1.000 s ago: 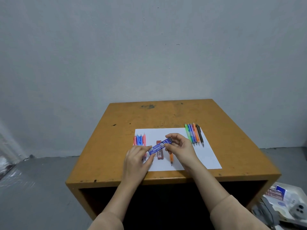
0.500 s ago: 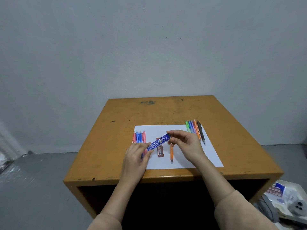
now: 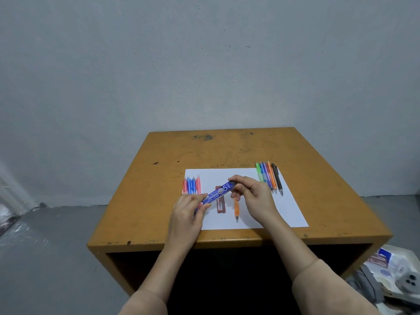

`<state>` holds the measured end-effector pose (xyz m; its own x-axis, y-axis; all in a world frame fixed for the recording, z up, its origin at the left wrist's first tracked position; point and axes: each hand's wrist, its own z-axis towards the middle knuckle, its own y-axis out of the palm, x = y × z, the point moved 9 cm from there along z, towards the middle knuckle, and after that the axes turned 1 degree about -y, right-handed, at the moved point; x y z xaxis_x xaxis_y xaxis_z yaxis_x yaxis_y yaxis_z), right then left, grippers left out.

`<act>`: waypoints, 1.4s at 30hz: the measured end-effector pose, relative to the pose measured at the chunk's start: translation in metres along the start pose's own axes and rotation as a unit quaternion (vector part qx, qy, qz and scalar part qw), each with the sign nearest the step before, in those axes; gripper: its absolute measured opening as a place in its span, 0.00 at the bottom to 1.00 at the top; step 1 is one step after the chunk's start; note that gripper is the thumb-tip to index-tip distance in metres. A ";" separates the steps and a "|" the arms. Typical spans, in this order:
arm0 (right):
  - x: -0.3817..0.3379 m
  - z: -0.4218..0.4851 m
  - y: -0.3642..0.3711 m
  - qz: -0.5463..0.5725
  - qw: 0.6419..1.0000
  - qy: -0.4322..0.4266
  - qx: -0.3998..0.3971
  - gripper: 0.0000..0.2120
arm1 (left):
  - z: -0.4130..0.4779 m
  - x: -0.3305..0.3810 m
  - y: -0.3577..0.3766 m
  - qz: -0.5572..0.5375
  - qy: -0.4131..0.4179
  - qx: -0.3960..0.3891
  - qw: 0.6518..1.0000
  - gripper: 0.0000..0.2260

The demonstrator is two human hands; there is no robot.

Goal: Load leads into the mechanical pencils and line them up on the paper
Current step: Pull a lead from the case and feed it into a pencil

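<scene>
Lead case (image 3: 219,193) held slantwise over the paper (image 3: 291,208): left hand (image 3: 186,212) pinches its near end, right hand (image 3: 254,196) fingers pinch the cap end. Probably light, stiff, slick plastic; best gripped by the ends.

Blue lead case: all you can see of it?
The blue lead case is a slim flat box, plastic by its look, printed in white: "Alpha", "PENCIL LEAD", a large "05". Held above the paper, it slants from lower left to upper right. The left hand pinches its lower end, the right hand its dark upper end. Open or closed: cannot tell.
</scene>
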<state>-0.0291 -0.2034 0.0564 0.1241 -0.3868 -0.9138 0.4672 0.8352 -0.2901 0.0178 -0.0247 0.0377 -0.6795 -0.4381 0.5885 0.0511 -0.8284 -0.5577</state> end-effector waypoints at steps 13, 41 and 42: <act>0.003 -0.005 0.008 0.138 0.988 0.062 0.010 0.11 | 0.000 0.000 -0.002 -0.016 -0.025 -0.004 1.000 0.15; -0.038 0.001 0.007 -0.153 0.978 -0.136 -0.044 0.24 | 0.012 0.013 -0.011 -0.104 -0.102 -0.011 0.989 0.10; -0.036 0.000 0.009 -0.174 0.973 -0.142 -0.051 0.26 | 0.013 0.011 -0.008 -0.150 -0.133 -0.013 0.980 0.09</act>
<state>-0.0288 -0.1819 0.0862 0.2180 -0.7337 -0.6435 0.4365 0.6631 -0.6081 0.0194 -0.0272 0.0564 -0.4454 -0.2543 0.8584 -0.1437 -0.9261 -0.3489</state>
